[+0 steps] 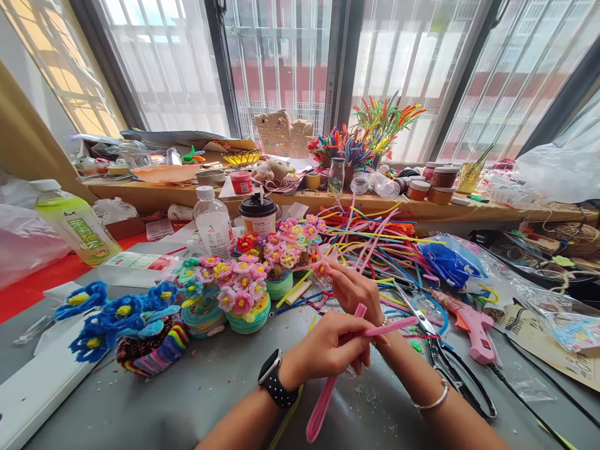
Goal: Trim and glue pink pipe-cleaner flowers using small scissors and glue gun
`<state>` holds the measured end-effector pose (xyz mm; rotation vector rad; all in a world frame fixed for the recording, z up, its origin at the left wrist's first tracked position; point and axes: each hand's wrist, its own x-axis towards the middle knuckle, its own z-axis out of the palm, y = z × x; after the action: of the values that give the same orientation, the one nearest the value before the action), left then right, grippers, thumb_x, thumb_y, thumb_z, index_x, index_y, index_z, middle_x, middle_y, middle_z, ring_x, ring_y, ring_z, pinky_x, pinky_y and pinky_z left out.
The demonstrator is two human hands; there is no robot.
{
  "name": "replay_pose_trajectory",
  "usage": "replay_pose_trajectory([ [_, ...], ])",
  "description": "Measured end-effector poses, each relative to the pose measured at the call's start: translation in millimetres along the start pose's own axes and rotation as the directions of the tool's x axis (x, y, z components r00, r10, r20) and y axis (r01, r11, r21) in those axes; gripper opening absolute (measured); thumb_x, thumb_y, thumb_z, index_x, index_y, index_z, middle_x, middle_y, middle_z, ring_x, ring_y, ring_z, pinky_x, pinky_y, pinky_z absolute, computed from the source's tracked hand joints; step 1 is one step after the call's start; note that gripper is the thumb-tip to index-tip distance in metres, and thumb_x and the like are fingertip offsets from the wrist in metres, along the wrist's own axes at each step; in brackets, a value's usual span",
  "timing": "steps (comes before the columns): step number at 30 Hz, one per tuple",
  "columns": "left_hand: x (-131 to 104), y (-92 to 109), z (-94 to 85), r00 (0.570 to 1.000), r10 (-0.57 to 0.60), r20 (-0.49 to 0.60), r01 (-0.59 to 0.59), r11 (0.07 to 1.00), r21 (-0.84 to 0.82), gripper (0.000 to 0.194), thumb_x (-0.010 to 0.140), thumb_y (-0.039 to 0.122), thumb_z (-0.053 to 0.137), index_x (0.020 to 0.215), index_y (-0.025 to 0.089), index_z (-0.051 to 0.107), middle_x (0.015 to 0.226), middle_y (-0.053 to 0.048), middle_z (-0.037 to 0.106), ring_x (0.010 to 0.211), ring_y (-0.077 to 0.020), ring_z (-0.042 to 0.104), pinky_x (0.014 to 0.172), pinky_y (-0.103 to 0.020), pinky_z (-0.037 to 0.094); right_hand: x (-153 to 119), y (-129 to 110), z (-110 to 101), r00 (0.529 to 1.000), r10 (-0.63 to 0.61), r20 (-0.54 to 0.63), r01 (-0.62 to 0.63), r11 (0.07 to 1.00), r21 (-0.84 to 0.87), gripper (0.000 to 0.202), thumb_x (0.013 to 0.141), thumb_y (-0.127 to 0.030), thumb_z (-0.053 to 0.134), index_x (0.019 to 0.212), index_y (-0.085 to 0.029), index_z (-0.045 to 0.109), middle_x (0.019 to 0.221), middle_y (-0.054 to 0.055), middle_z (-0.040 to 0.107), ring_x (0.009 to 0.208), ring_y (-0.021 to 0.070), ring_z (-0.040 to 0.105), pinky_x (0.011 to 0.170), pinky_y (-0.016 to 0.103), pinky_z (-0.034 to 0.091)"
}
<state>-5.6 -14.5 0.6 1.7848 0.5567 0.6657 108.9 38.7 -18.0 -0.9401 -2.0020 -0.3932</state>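
Note:
My left hand, with a watch on its wrist, is closed round a bundle of pink pipe cleaners; one pink length sticks out to the right over my right forearm. My right hand reaches past it with fingers together, their tips at a small pink pipe-cleaner flower. Just left of that flower stand pots of pink pipe-cleaner flowers. Behind my right hand lies a heap of loose coloured pipe cleaners. Its palm side and thumb are hidden.
Right of my forearms lie large scissors, silver-bladed scissors and a pink glue gun with its cord. At left are a pot of blue flowers and a green drink bottle. A lidded cup stands behind the pots.

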Motion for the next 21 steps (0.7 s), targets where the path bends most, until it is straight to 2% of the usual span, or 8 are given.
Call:
replay_pose_trajectory([
  [5,-0.2,-1.3,-0.4,1.000,-0.002,0.012,0.002,1.000,0.003,0.029,0.080,0.028,0.040,0.088,0.010,0.061,0.056,-0.002,0.053,0.045,-0.0087,0.051,0.045,-0.018,0.042,-4.5,-0.4,-5.6,0.999,0.031,0.030,-0.035,0.986,0.163,0.036,0.082,-0.010,0.037,0.112,-0.019,0.054,0.114,0.006,0.058,0.100,0.0152,0.056,0.082,0.025,0.047],
  [9,-0.3,0.5,-0.2,1.000,-0.006,0.006,0.006,1.000,-0.006,0.028,0.079,0.027,0.041,0.089,0.011,0.061,0.055,-0.001,0.052,0.046,-0.0086,0.051,0.045,-0.017,0.042,-5.9,1.3,-5.7,0.976,0.219,0.001,-0.208,0.928,0.309,0.034,0.080,-0.012,0.042,0.108,-0.023,0.059,0.108,0.004,0.061,0.098,0.0161,0.057,0.084,0.027,0.046],
  [11,-0.5,1.0,0.1,1.000,-0.014,0.000,0.014,1.000,-0.014,0.027,0.079,0.026,0.041,0.088,0.010,0.061,0.054,-0.001,0.051,0.046,-0.0089,0.051,0.045,-0.018,0.042,-5.4,2.0,-3.8,0.922,0.388,-0.003,-0.343,0.820,0.458,0.027,0.077,-0.016,0.049,0.099,-0.024,0.064,0.102,0.003,0.063,0.093,0.0174,0.059,0.080,0.028,0.047],
  [13,-0.6,1.0,0.0,1.000,-0.018,0.000,0.018,1.000,-0.015,0.026,0.078,0.024,0.042,0.086,0.010,0.061,0.054,-0.001,0.051,0.047,-0.0090,0.051,0.045,-0.017,0.042,-4.1,3.7,-0.8,0.830,0.557,0.017,-0.457,0.663,0.593,0.018,0.073,-0.022,0.056,0.087,-0.022,0.067,0.094,0.004,0.066,0.082,0.0179,0.061,0.068,0.028,0.050],
  [15,-0.5,0.5,-0.2,1.000,-0.016,0.002,0.016,1.000,-0.022,0.024,0.078,0.024,0.042,0.085,0.011,0.061,0.054,-0.001,0.051,0.047,-0.0086,0.051,0.045,-0.017,0.042,-1.6,6.5,2.3,0.744,0.667,0.041,-0.518,0.537,0.665,0.013,0.070,-0.027,0.060,0.079,-0.019,0.066,0.082,0.005,0.066,0.067,0.0161,0.060,0.056,0.027,0.049],
  [18,0.0,-0.6,-0.6,1.000,-0.010,-0.001,0.010,0.999,-0.049,0.023,0.077,0.024,0.043,0.086,0.012,0.061,0.056,0.000,0.052,0.045,-0.0074,0.051,0.045,-0.017,0.042,3.3,11.4,4.7,0.682,0.729,0.060,-0.537,0.444,0.717,0.017,0.069,-0.031,0.062,0.078,-0.017,0.061,0.073,0.003,0.065,0.061,0.0137,0.059,0.051,0.024,0.047],
  [21,0.3,-1.5,-0.5,1.000,-0.025,-0.012,0.024,0.998,-0.058,0.023,0.077,0.025,0.044,0.084,0.011,0.061,0.056,0.000,0.052,0.046,-0.0076,0.051,0.044,-0.016,0.042,7.3,15.6,4.0,0.645,0.757,0.105,-0.538,0.351,0.767,0.026,0.065,-0.032,0.065,0.085,-0.017,0.056,0.074,0.002,0.065,0.062,0.0128,0.059,0.048,0.022,0.045],
])
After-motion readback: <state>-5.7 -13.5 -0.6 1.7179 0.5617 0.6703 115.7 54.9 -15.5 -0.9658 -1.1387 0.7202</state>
